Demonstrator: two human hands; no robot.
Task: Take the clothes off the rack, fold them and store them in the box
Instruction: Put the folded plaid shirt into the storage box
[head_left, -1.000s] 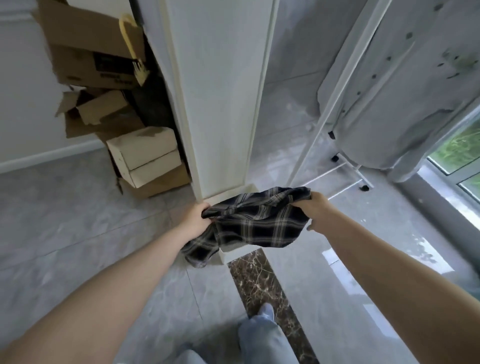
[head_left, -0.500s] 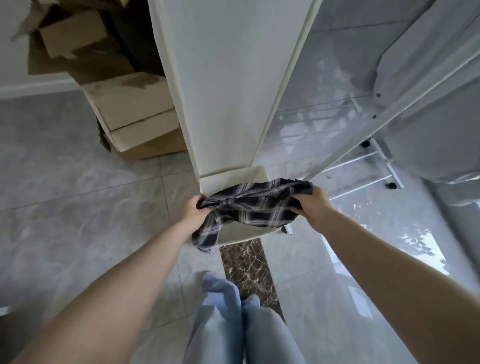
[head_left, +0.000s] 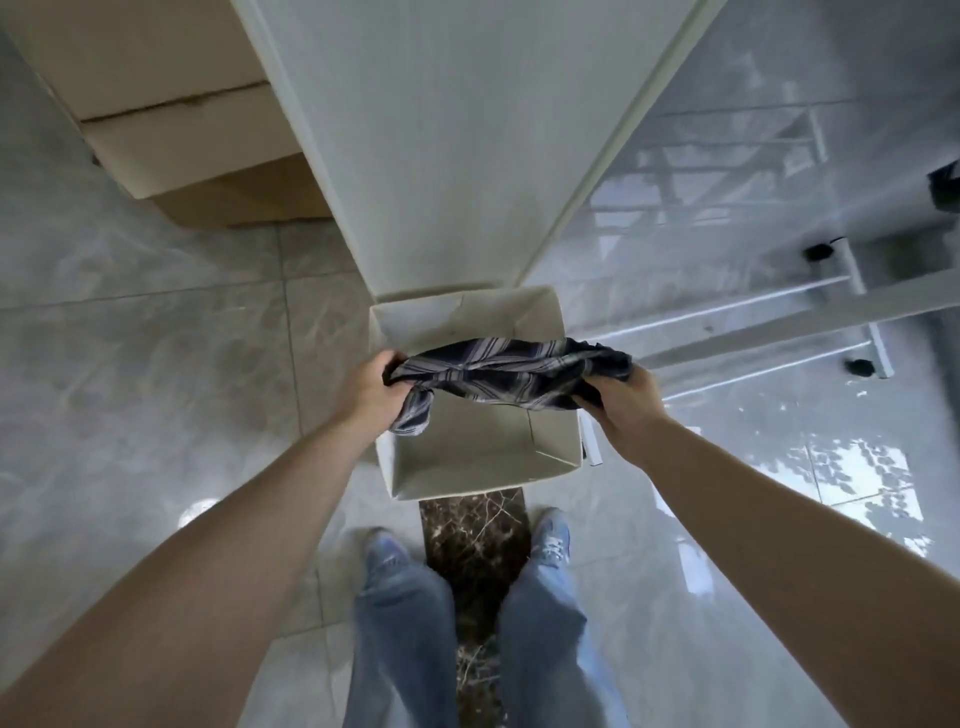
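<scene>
A folded dark plaid shirt (head_left: 506, 371) is stretched between my two hands, directly above an open white box (head_left: 480, 452) on the floor. My left hand (head_left: 376, 389) grips the shirt's left end, where a loose corner hangs down over the box's left wall. My right hand (head_left: 621, 402) grips the right end, just past the box's right wall. The box's inside shows bare white below the shirt. The white rack's base (head_left: 857, 306), with black wheels, stands on the floor at the right; no clothes on it are in view.
A white pillar (head_left: 441, 156) rises right behind the box. Cardboard boxes (head_left: 197, 150) are stacked to its left. My feet in blue jeans (head_left: 467, 597) stand on a dark marble strip just before the box. Glossy grey tiles cover the floor.
The view has tilted down and moved closer, so the open box now shows under the shirt. Both hands have kept their grip and carried the shirt over the box.
</scene>
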